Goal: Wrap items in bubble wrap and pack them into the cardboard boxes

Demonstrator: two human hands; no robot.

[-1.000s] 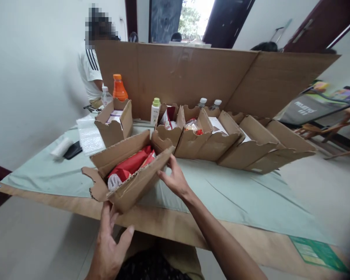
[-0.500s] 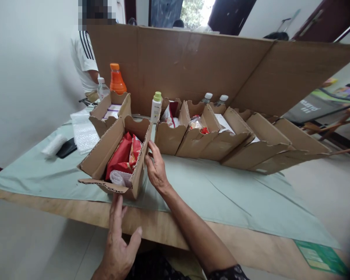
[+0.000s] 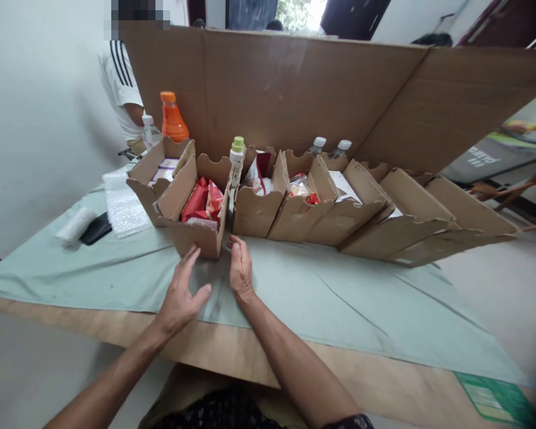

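A cardboard box holding red packets stands in line with the other boxes, beside the leftmost one. Against its front wall rest the fingertips of my left hand, fingers stretched and thumb apart. My right hand is just off the box's lower right corner, fingers extended and slightly curled, with nothing in it. A pinkish piece of wrap lies at the front inside the box. Behind its right wall a white bottle with a green cap is partly hidden.
Several cardboard boxes with packets run to the right. An orange bottle stands behind the left box. Bubble wrap and a black object lie left. A tall cardboard panel closes the back; a person is beyond it.
The box with red packets has slid away from me into the row, and its front flap now stands upright. Both hands have moved forward; my right hand has left the box's side wall.
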